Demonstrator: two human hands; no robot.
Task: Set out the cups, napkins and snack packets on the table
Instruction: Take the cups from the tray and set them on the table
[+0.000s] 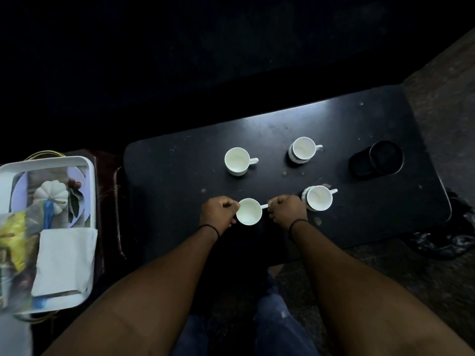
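Observation:
Several white cups stand on the dark table (164,176): one at the back left (237,160), one at the back right (302,149), one at the front right (319,198). A nearer white cup (248,211) sits between my hands. My left hand (218,214) grips its left rim. My right hand (288,210) pinches its handle. On the left, a white tray (88,201) holds a stack of white napkins (64,263) and yellow snack packets (15,242).
A black round container (385,156) with a lid beside it sits at the table's right end. The tray also holds a white pumpkin ornament (51,192) and a blue item. Dark crumpled material (442,242) lies on the floor at the right.

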